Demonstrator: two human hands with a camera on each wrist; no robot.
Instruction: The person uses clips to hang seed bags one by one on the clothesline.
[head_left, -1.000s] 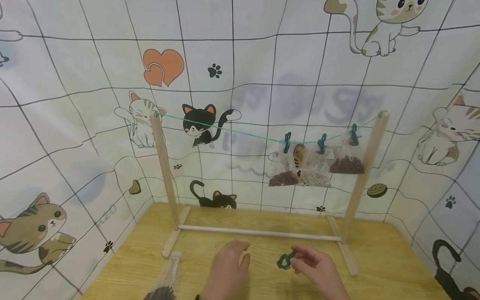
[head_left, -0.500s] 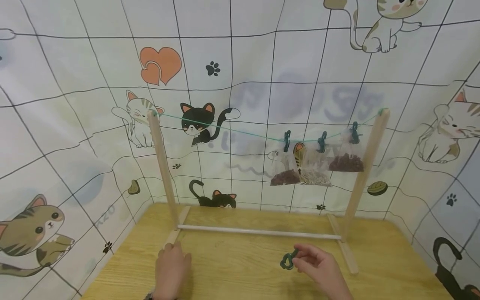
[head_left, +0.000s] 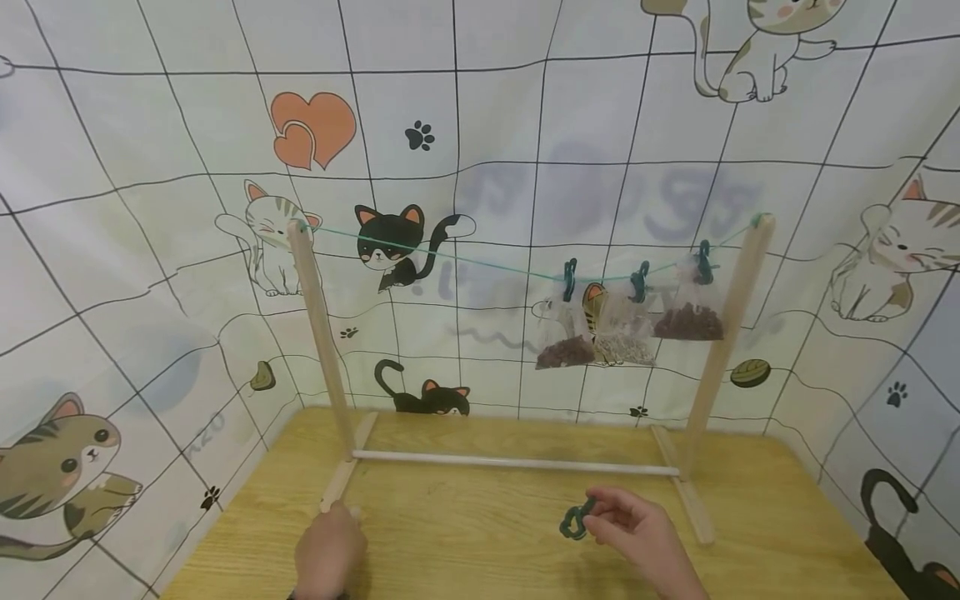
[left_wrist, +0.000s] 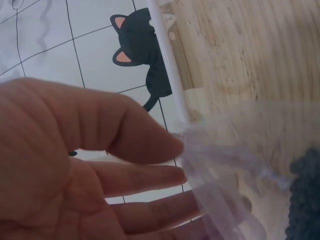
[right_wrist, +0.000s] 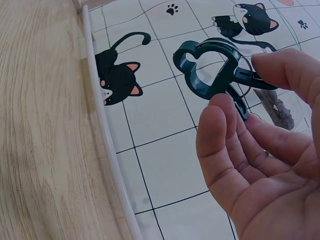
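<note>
My left hand is at the front left of the table. In the left wrist view its thumb and fingers pinch the gathered top of a clear plastic bag with dark grains in it. The head view hides that bag behind the hand. Over the table to the right, my right hand pinches a dark green spring clip by its handles. In the right wrist view the clip has a rounded, looped jaw and a wire ring, with thumb and fingertips on its two handles.
A wooden rack with a left post, a right post and a white bar stands behind the hands. Three clear bags, a left one, a middle one and a right one, hang by green clips from its green string.
My left hand has moved left and toward the front, from the table's middle to the plastic bag, and now pinches its top. The right hand holds the clip almost still.
</note>
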